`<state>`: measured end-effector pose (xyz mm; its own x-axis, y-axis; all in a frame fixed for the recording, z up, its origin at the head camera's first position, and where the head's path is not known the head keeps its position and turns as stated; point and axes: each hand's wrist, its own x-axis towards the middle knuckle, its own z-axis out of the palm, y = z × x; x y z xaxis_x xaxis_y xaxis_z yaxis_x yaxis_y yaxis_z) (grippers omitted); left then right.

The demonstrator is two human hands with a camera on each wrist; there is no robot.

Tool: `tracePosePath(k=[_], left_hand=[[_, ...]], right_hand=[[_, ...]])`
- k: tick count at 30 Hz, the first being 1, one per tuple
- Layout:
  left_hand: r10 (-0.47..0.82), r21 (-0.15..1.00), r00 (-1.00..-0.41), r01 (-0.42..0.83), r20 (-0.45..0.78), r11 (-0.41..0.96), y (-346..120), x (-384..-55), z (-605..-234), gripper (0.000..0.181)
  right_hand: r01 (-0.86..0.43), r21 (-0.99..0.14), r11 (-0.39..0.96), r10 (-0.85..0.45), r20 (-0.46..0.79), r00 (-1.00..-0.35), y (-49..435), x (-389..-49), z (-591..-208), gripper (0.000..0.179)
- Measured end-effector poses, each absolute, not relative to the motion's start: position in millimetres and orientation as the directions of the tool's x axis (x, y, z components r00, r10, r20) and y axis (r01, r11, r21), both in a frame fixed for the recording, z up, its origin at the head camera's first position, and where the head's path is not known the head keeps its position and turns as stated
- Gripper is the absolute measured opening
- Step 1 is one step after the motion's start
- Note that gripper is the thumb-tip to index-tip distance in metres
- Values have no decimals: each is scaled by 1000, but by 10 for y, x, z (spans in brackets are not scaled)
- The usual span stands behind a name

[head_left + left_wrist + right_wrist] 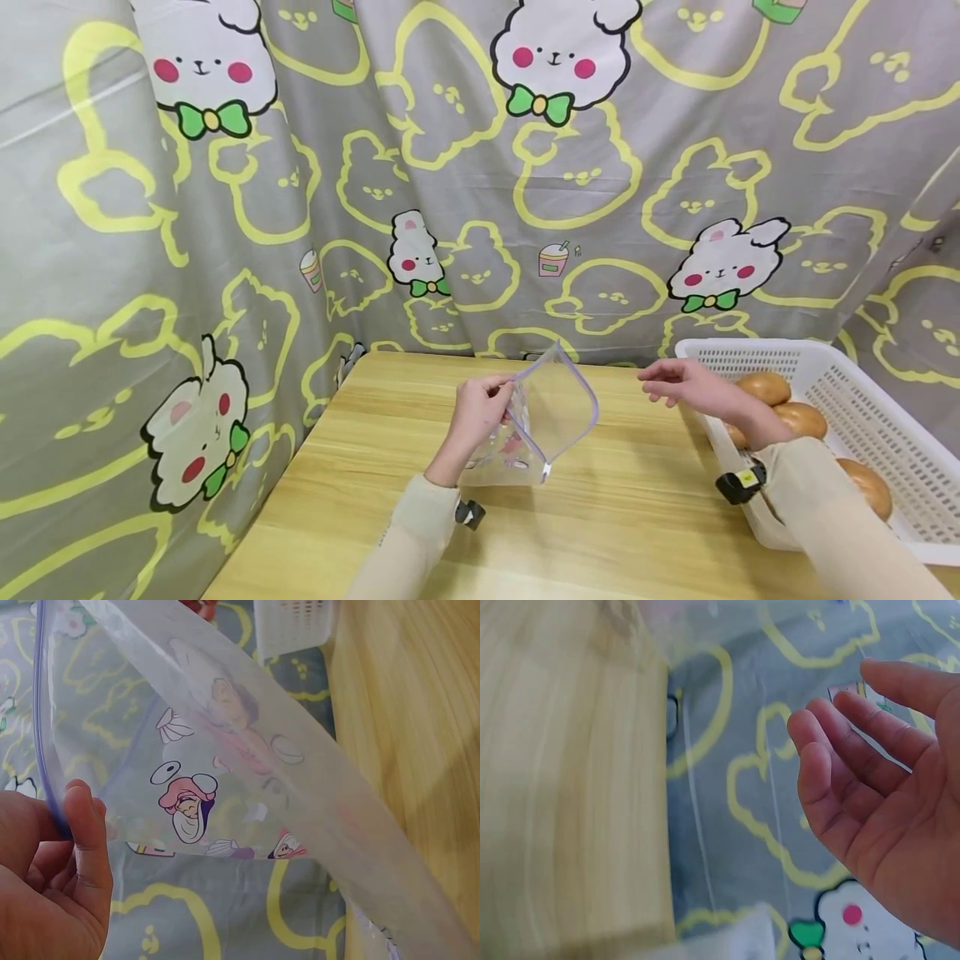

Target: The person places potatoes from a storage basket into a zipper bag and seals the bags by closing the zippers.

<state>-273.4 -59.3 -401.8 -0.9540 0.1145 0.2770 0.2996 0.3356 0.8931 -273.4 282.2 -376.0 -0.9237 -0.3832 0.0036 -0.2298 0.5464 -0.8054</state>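
My left hand (483, 404) pinches the purple-edged rim of a clear zip bag (558, 408), whose mouth gapes toward the right. Cartoon prints cover the bag's film, and the left wrist view shows the thumb and fingers on its purple zip strip (46, 750). My right hand (686, 385) hangs in the air by the left rim of a white basket (847, 367), with relaxed fingers and nothing in them. In the right wrist view its palm (907, 847) is bare. Several brown bread buns (862, 487) lie in the basket, partly hidden by the right arm.
A wooden table (360, 500) bears the basket at its right side. Behind the table and along its left hangs a grey curtain (480, 192) with yellow outlines and white cartoon animals. A black wrist camera (738, 485) sits on the right wrist.
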Motion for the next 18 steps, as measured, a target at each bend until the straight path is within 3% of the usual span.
tracePosePath(k=[10,15,18], left_hand=[[125,884,-950,313,287,347,-596,-2739,-4026,18],[127,883,-953,304,277,357,-596,-2753,-4032,19],[132,883,-953,303,274,357,-589,-2755,-4032,19]], right_hand=[[-305,-683,663,-377,48,-925,3372,-2488,-3739,26],[-470,-607,641,-463,183,-867,3614,-2380,-3837,19],[-499,-552,668,-472,205,-858,3738,-2306,-3892,18]])
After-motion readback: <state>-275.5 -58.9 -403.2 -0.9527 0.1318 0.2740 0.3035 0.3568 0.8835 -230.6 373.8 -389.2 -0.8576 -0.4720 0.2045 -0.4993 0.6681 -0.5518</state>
